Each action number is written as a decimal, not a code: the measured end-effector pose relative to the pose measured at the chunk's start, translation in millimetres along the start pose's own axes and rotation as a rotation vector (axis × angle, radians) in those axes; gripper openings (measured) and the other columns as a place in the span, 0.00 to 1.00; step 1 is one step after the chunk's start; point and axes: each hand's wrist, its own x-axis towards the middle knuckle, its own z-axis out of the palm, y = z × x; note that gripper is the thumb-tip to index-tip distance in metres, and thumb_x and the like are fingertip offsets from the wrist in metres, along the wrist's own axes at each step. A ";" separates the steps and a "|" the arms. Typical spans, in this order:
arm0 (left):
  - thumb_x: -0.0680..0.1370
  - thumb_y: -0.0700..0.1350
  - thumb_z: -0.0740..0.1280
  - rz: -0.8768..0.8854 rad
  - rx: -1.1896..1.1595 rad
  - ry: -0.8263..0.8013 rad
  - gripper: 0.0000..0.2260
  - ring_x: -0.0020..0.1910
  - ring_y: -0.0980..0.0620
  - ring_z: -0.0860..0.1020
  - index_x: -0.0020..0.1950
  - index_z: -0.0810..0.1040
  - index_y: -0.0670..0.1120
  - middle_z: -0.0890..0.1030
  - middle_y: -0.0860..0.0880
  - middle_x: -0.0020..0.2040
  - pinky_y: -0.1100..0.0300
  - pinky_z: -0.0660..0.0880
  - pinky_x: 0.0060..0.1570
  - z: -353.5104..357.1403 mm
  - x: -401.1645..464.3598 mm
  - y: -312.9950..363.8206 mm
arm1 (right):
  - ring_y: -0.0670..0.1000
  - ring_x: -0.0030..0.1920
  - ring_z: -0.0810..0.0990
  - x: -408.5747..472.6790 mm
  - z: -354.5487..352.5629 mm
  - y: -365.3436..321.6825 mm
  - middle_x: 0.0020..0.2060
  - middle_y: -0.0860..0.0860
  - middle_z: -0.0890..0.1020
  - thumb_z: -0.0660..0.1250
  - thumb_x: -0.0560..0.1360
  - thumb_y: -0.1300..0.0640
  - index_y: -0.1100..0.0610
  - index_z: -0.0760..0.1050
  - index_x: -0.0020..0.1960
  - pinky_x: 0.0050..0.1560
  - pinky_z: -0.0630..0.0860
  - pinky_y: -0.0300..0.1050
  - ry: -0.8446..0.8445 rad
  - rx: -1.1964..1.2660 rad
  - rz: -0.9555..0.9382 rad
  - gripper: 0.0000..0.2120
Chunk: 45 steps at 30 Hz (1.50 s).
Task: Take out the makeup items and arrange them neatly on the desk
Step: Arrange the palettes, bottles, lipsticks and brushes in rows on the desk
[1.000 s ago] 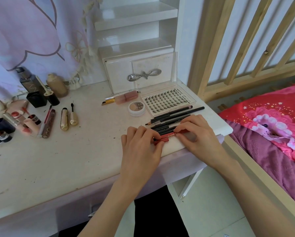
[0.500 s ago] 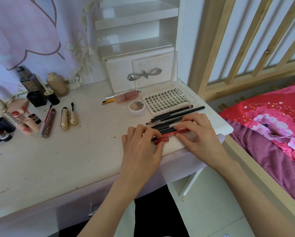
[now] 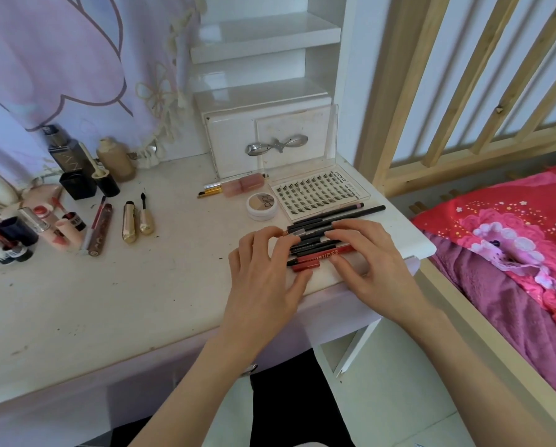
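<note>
**Pencils at the table's front right corner**

A row of pencils (image 3: pixel 322 240) lies near the table (image 3: pixel 125 301) edge, between the left hand (image 3: pixel 267 279) and right hand (image 3: pixel 373 259). Behind them sit the lash tray (image 3: pixel 318 195) and, to its left, a round compact (image 3: pixel 263 206). Bottles (image 3: pixel 73 166) crowd the far left. The bed (image 3: pixel 512 253) stands to the right.

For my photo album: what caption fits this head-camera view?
Both hands line up makeup pencils on a white desk beside a lash tray.

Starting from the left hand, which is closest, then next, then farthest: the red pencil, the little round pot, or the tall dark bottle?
From the left hand, in the head view:
1. Red pencil: under its fingertips.
2. Little round pot: just behind, by the lash tray.
3. Tall dark bottle: far back left, by the curtain.
</note>
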 end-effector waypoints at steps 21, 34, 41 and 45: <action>0.81 0.53 0.45 -0.076 0.209 -0.293 0.24 0.75 0.53 0.44 0.76 0.49 0.48 0.48 0.49 0.77 0.57 0.37 0.71 -36.0 15.5 -109.9 | 0.56 0.61 0.70 156.8 70.4 -57.4 0.61 0.56 0.74 0.55 0.79 0.61 0.60 0.71 0.64 0.58 0.68 0.47 -0.405 -0.276 -0.004 0.15; 0.81 0.53 0.49 -0.069 0.119 -0.227 0.24 0.75 0.54 0.47 0.75 0.55 0.49 0.52 0.49 0.77 0.59 0.37 0.71 -35.8 15.8 -115.7 | 0.57 0.61 0.68 186.0 111.5 -58.3 0.58 0.56 0.73 0.57 0.77 0.61 0.60 0.73 0.60 0.56 0.65 0.47 -0.489 -0.701 -0.036 0.13; 0.81 0.45 0.57 -0.146 -0.308 -0.072 0.16 0.67 0.54 0.67 0.69 0.69 0.48 0.70 0.51 0.67 0.67 0.59 0.67 -53.4 15.8 -111.9 | 0.55 0.53 0.73 189.3 96.0 -78.3 0.56 0.56 0.73 0.60 0.78 0.59 0.60 0.73 0.60 0.51 0.68 0.42 -0.373 -0.377 -0.046 0.12; 0.79 0.40 0.61 -0.184 -0.475 0.276 0.16 0.58 0.61 0.70 0.66 0.69 0.50 0.72 0.53 0.60 0.72 0.68 0.55 -92.7 24.5 -113.6 | 0.41 0.36 0.75 186.1 76.9 -111.3 0.41 0.49 0.76 0.63 0.77 0.57 0.59 0.77 0.53 0.42 0.71 0.35 -0.447 0.291 0.154 0.08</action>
